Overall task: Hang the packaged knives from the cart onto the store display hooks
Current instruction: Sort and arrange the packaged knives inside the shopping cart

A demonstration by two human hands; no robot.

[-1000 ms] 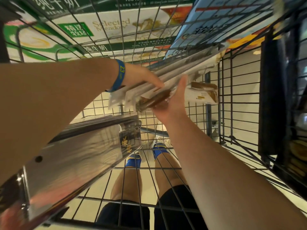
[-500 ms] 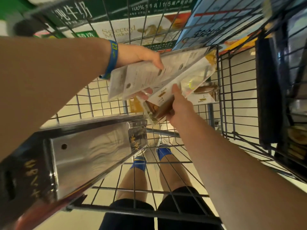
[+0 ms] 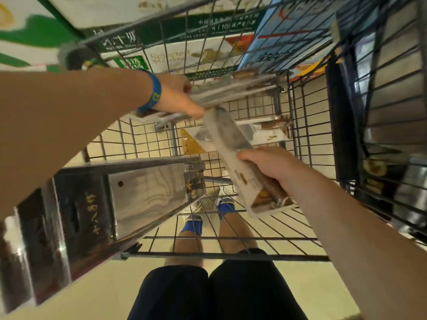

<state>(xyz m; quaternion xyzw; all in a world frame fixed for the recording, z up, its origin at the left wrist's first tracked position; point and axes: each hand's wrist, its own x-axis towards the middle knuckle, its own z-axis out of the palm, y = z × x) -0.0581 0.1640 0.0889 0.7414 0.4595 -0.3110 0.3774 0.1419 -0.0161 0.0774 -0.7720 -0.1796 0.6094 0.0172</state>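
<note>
1 "Selected" carton (image 3: 175, 48) beyond cart (image 3: 231, 256)

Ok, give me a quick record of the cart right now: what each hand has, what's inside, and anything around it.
left grip: holds a stack of knife packs above the cart
right grip: curled round the handle end of a single knife pack
cart: wire basket, seen from above
in cart: boxed cleaver on the left side; loose pack at the far end
beyond cart: milk cartons
display hooks: not in view
</note>
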